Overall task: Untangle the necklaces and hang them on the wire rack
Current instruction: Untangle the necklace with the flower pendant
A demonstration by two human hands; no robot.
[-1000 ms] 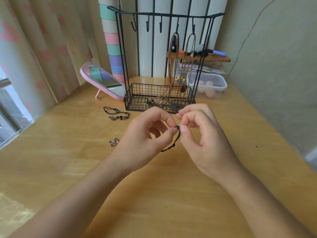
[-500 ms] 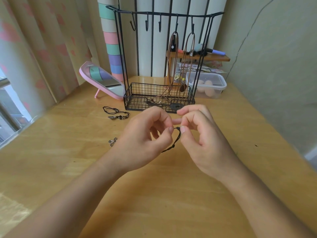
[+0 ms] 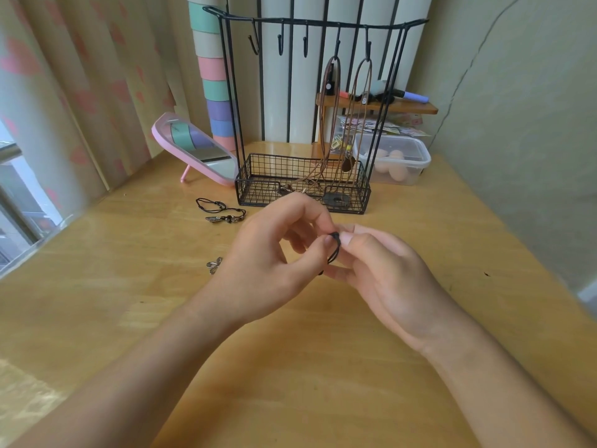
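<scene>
Left hand: centre of frame, raised over the table. Thumb and forefinger are curled with their tips pressed together on the cord. The other fingers are loosely bent behind.
Right hand: just right of the left, tip to tip with it. Thumb and forefinger pinch the same cord, and the rest are curled under.
Cord: thin, black. A small loop sits between the two pinches at frame centre, clear of the table. A short run drops below the thumbs and the remainder is hidden by the hands.
Rack: black wire, upper centre, at the far side of the table, with five hooks on the top bar and a basket at the base.
Hung necklaces: two, brown, on the two rightmost hooks, their lower ends reaching the basket.
Loose necklace: black, flat on the table left of the basket, well apart from the hands.
Charm: small metal flower on the table, just left of the left hand.
</scene>
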